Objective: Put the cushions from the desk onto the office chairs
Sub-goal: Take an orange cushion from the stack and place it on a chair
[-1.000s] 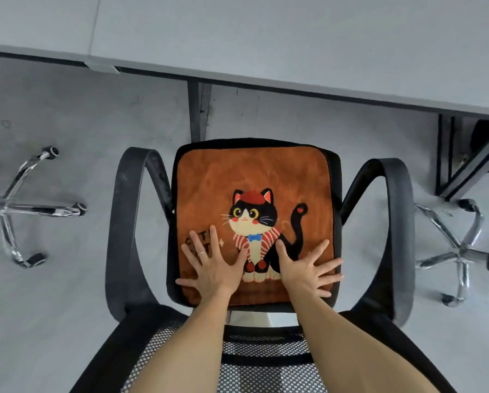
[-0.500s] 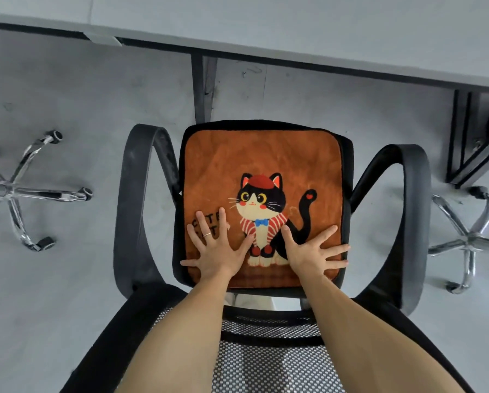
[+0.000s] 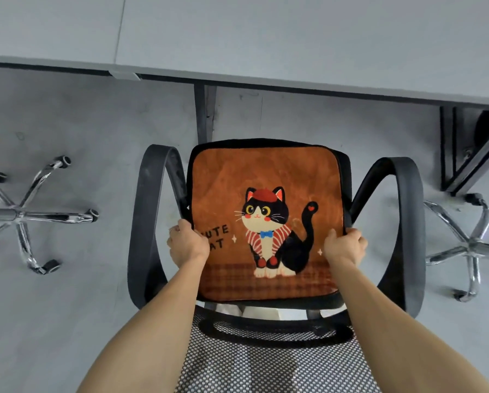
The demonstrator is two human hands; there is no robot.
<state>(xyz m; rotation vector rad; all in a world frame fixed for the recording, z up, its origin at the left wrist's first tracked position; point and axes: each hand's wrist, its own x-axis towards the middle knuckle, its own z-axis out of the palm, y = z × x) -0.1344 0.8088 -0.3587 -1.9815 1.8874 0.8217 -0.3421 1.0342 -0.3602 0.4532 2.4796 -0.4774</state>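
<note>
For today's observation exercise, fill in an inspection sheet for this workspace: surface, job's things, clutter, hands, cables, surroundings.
Surface: grey desk runs across the top of the view.
Job's things: orange cat cushion lies on the seat of the black office chair, between its armrests.
Clutter: nothing seen.
Hands: left hand grips the cushion's left edge; right hand grips its right edge.
Cables: nothing seen.
Surroundings: grey floor; left chrome chair base; right chrome chair base.

My only camera rides on my head, aimed forward and steeply down over the chair's backrest point(image 3: 266, 364). The cushion point(image 3: 266, 171) sits close, mid-frame; the desk point(image 3: 266, 38) spans the top. Edges bow, probably from the wide lens.
</note>
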